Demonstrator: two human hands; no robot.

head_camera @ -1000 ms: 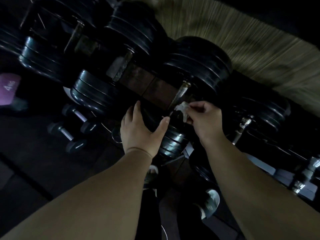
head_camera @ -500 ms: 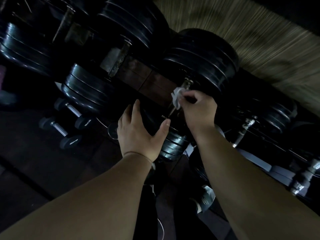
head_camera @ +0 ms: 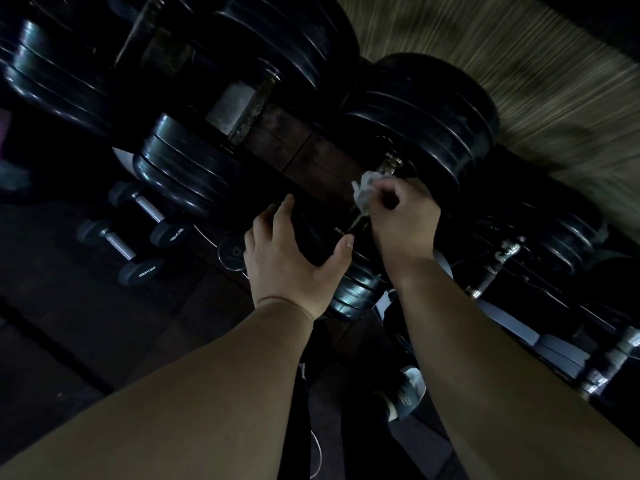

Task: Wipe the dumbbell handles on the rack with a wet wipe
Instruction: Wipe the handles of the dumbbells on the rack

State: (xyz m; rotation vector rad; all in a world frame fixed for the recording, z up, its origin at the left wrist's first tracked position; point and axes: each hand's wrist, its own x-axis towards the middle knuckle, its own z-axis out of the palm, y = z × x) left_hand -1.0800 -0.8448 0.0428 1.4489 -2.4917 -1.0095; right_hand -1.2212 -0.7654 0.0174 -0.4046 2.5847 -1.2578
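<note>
The scene is dim; detail in the shadows is limited.

Right hand (head_camera: 403,220): fingers curled shut around a crumpled white wipe (head_camera: 363,194), which protrudes from the thumb side of the fist. The wipe is pressed against the handle (head_camera: 389,167) of a large black dumbbell (head_camera: 426,123) lying on the rack (head_camera: 304,150). Only a short metallic stretch of the handle shows above the wipe — the rest is covered by the hand.

Left hand (head_camera: 289,261): open, fingers spread, palm down on the near weight head (head_camera: 353,289) of the same dumbbell, thumb extended toward the right hand. It grips nothing.

More large dumbbells sit on the rack to the left (head_camera: 180,168) and to the right (head_camera: 568,237); the handle of the right one is partly visible.

Two small dumbbells (head_camera: 138,233) with chrome handles lie on the dark floor (head_camera: 69,323) at left, side by side. A shoe (head_camera: 407,393) is visible between the forearms. A pale, streaked wall (head_camera: 536,81) — blurred — lies beyond the rack at upper right.
</note>
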